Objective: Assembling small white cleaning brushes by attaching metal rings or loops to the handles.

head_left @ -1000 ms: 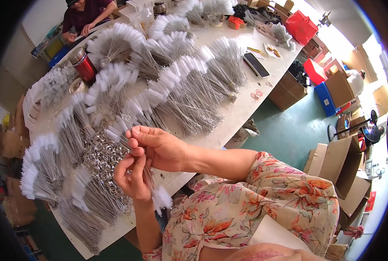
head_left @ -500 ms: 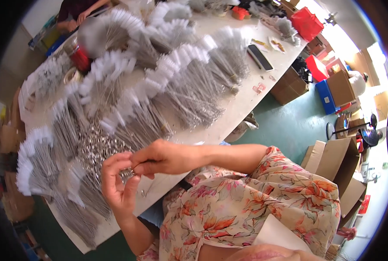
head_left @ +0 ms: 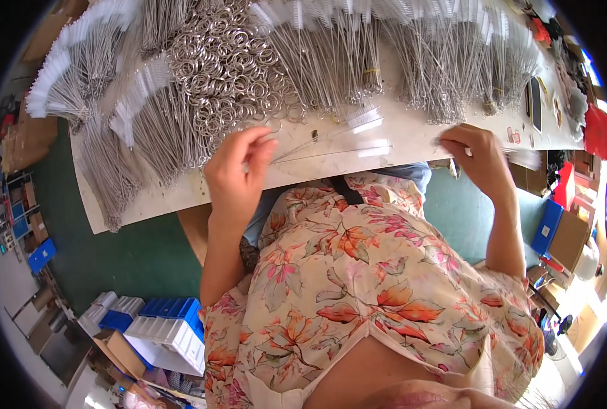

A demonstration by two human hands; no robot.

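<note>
My left hand [head_left: 239, 170] is at the table's near edge, just below a heap of metal split rings [head_left: 225, 71]. Its fingers curl toward the thumb; whatever is at the fingertips is too small to make out. My right hand [head_left: 477, 160] is farther right over the edge, fingers pinched. A thin wire brush seems to be in it: white bristles [head_left: 525, 159] stick out past the wrist side, and a small blurred bit shows at the fingertips. Between my hands, loose wire brushes [head_left: 368, 119] with white bristle heads lie on the table, their wire ends toward my left hand.
Bundles of wire brushes [head_left: 331, 58] cover much of the white table [head_left: 412, 129], with more bundles [head_left: 85, 75] at its left. A phone [head_left: 535, 102] lies at the right end. Blue and white crates [head_left: 167, 327] stand on the green floor [head_left: 113, 259] behind left.
My hands were together at a ring and have come apart; the right has swung out to the right. The view has turned, bringing the ring heap and table edge nearer the top.
</note>
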